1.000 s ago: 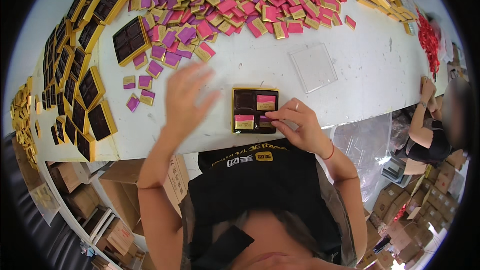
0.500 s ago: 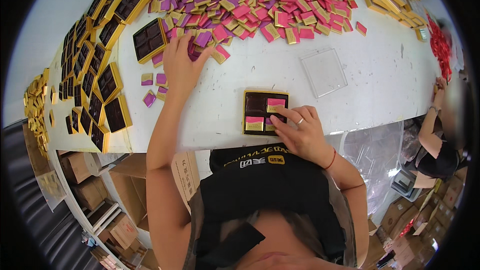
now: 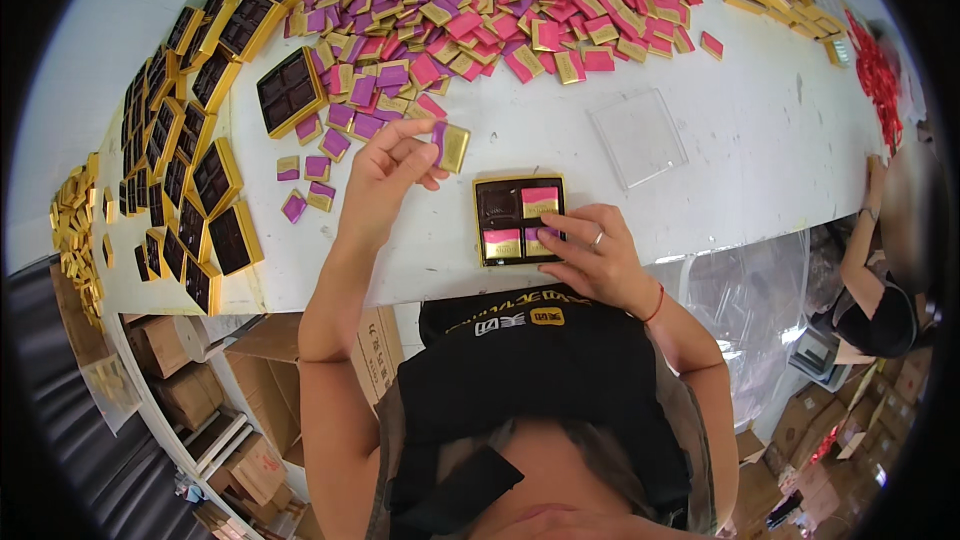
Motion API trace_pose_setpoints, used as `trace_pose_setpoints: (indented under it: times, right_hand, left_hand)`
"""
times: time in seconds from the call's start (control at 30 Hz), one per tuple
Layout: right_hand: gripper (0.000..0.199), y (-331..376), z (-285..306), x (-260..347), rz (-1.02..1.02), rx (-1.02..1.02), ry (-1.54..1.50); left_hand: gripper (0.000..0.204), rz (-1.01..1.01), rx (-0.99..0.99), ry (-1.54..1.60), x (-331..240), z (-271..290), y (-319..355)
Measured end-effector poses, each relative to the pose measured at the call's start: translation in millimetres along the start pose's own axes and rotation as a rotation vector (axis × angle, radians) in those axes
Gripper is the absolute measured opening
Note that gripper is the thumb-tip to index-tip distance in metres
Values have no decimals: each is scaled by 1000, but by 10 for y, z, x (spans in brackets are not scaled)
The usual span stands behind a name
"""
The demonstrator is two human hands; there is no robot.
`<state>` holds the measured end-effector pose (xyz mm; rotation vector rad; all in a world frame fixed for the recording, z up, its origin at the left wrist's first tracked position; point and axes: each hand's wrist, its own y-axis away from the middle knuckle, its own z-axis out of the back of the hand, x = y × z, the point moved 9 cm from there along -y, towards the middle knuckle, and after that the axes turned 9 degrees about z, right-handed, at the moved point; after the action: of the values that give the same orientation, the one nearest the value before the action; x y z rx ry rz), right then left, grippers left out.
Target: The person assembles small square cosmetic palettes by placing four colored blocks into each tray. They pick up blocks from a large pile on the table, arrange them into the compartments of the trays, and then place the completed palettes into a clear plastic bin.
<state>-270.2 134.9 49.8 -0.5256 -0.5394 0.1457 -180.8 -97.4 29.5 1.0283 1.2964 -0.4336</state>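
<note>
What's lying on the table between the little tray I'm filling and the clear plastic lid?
Nothing: in the head view only bare white table separates the tray from the clear lid.

The left hand (image 3: 385, 172) is raised toward twelve o'clock, its forearm running up from seven o'clock, elbow bent — fingers curled, thumb and fingertips pinched together toward two o'clock. The right hand (image 3: 590, 255) lies low and palm-down at about four o'clock of the left, fingers stretched flat toward nine o'clock — a ring on one finger, a red cord at the wrist.
</note>
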Motion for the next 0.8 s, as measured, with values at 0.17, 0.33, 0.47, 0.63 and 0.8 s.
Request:
trace_pose_setpoints:
  times: [0.17,0.33,0.47,0.63,0.8]
  right_hand:
    - [48,32,3,-53,-81,-51,-27]
    - [58,99,197,-193,-160,-82,37]
    - [89,184,692,-833,-395,-12,192]
    - [110,66,658,-1403,-394,477,30]
    - [101,-175,641,-1448,-392,431,-130]
  left_hand:
    - [22,-201,134,-489,-45,-526,161]
    - [19,-484,-25,-795,-84,-687,287]
    - [25,-516,-130,-923,-31,-730,389]
    - [74,-549,3,-1148,103,-884,635]
    - [111,-446,12,-922,356,-708,657]
